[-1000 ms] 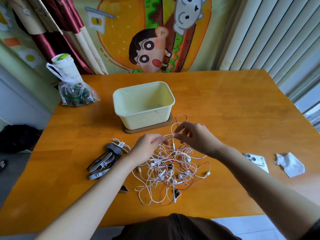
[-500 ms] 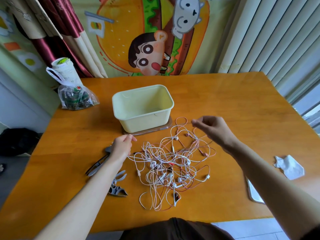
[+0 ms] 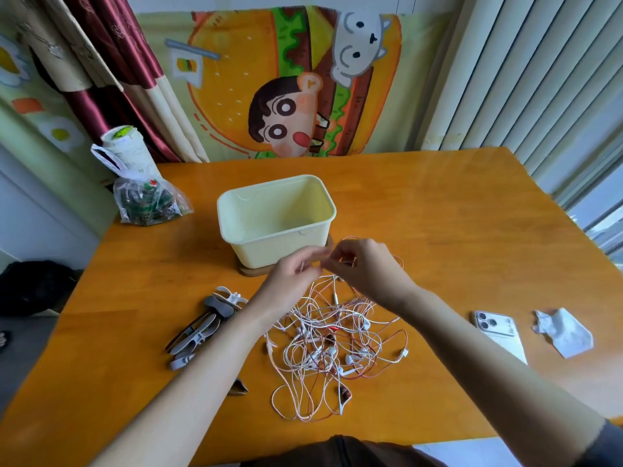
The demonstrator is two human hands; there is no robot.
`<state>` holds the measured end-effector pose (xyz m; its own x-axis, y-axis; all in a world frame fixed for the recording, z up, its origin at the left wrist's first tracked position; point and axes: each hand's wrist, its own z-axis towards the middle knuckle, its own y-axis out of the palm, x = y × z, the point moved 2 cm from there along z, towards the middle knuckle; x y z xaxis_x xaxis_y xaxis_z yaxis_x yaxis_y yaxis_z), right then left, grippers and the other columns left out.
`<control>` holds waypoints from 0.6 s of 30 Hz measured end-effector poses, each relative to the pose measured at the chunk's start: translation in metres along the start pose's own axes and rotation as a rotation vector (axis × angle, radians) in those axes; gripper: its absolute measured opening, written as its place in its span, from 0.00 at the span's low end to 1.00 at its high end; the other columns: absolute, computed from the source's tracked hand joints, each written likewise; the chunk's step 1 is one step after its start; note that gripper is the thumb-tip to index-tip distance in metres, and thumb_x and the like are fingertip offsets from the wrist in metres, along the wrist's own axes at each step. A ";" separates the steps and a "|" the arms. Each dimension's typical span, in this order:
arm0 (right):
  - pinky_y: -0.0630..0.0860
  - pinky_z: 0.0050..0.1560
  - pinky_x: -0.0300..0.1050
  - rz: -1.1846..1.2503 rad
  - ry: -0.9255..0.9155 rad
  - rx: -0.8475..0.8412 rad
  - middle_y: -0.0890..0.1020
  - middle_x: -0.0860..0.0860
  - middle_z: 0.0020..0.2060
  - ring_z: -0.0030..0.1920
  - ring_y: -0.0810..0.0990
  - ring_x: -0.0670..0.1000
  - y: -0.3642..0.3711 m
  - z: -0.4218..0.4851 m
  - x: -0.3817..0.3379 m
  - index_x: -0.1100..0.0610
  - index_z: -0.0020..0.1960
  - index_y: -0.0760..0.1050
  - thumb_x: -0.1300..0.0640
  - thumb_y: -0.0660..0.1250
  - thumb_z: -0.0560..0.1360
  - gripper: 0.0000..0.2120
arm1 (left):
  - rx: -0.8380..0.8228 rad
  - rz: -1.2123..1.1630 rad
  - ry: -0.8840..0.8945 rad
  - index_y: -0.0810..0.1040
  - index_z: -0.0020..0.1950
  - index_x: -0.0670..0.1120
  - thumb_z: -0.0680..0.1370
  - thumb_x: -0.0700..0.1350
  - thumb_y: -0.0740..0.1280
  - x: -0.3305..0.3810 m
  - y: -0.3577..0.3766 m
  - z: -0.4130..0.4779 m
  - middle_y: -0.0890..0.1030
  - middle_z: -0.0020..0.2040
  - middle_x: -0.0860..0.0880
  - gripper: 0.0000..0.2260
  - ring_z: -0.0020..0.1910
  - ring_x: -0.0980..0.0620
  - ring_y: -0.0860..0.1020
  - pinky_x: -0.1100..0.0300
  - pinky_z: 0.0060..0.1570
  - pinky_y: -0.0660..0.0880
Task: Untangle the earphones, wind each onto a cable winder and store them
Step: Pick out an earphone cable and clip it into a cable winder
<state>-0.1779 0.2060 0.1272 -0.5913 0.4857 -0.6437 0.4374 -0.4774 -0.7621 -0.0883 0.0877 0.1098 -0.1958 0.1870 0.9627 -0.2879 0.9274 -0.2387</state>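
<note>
A tangled heap of white and red earphones [image 3: 332, 345] lies on the wooden table [image 3: 438, 230] in front of me. My left hand [image 3: 290, 281] and my right hand [image 3: 365, 269] meet just above the heap's far side, fingertips close together, each pinching thin cable lifted from the tangle. A bundle of grey and white cable winders [image 3: 205, 323] lies to the left of the heap. A pale yellow storage tub [image 3: 276, 219], with nothing in it, stands on a wooden coaster behind the hands.
A phone [image 3: 499, 332] and a crumpled tissue [image 3: 563, 332] lie at the right. A plastic bag [image 3: 148, 200] with a white roll stands at the back left corner. One small dark winder [image 3: 238, 387] sits beside my left forearm.
Half a second ago my hands were spread wide apart, stretching cable. They have come back together over the far side of the heap. The view has shifted slightly.
</note>
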 end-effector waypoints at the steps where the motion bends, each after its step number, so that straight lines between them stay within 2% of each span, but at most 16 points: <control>1: 0.67 0.32 0.38 0.016 -0.011 -0.014 0.77 0.48 0.31 0.30 0.72 0.44 0.001 -0.001 -0.002 0.57 0.42 0.79 0.50 0.69 0.75 0.10 | -0.015 -0.002 -0.014 0.77 0.57 0.50 0.81 0.37 0.60 0.001 0.002 -0.001 0.72 0.26 0.61 0.11 0.27 0.67 0.70 0.69 0.30 0.66; 3: 0.66 0.30 0.34 0.051 -0.036 -0.050 0.72 0.43 0.28 0.28 0.71 0.41 -0.001 -0.001 -0.005 0.55 0.42 0.78 0.51 0.69 0.75 0.08 | -0.005 -0.008 -0.055 0.77 0.50 0.49 0.81 0.38 0.59 0.001 0.001 -0.003 0.73 0.24 0.63 0.09 0.26 0.67 0.71 0.73 0.29 0.66; 5: 0.64 0.28 0.34 0.076 -0.033 -0.103 0.69 0.43 0.26 0.26 0.69 0.41 -0.002 -0.001 -0.003 0.55 0.42 0.78 0.51 0.68 0.75 0.07 | 0.029 0.009 -0.082 0.77 0.45 0.49 0.82 0.38 0.59 -0.004 -0.005 -0.003 0.72 0.25 0.59 0.11 0.25 0.62 0.68 0.71 0.28 0.63; 7: 0.64 0.28 0.34 0.059 0.001 -0.139 0.71 0.45 0.26 0.25 0.67 0.43 0.000 -0.001 0.006 0.57 0.44 0.79 0.52 0.68 0.75 0.09 | 0.090 0.014 -0.111 0.78 0.44 0.48 0.82 0.38 0.58 -0.010 -0.015 -0.002 0.71 0.31 0.52 0.12 0.27 0.58 0.66 0.66 0.29 0.62; 10: 0.64 0.27 0.32 0.086 0.113 -0.125 0.72 0.45 0.27 0.26 0.67 0.42 0.002 0.001 0.023 0.59 0.44 0.79 0.52 0.67 0.76 0.10 | 0.260 -0.109 -0.148 0.76 0.44 0.44 0.82 0.37 0.57 -0.014 -0.037 0.003 0.69 0.35 0.49 0.11 0.29 0.56 0.64 0.67 0.27 0.61; 15: 0.70 0.30 0.30 0.392 0.296 -0.216 0.76 0.50 0.30 0.26 0.73 0.40 0.009 0.000 0.046 0.61 0.41 0.76 0.55 0.65 0.77 0.10 | 0.406 -0.213 -0.124 0.76 0.46 0.43 0.83 0.37 0.56 -0.016 -0.060 0.004 0.68 0.35 0.48 0.11 0.29 0.56 0.63 0.68 0.25 0.60; 18: 0.78 0.40 0.37 0.693 0.427 -0.232 0.72 0.52 0.31 0.29 0.72 0.43 0.015 -0.004 0.056 0.61 0.41 0.74 0.56 0.63 0.79 0.11 | 0.428 -0.191 -0.118 0.77 0.46 0.45 0.83 0.38 0.57 -0.016 -0.060 0.005 0.69 0.35 0.49 0.11 0.27 0.57 0.62 0.70 0.23 0.59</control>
<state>-0.2021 0.2290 0.0796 0.1484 0.3957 -0.9063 0.7626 -0.6293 -0.1499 -0.0727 0.0277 0.1081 -0.1996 -0.0343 0.9793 -0.6841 0.7204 -0.1142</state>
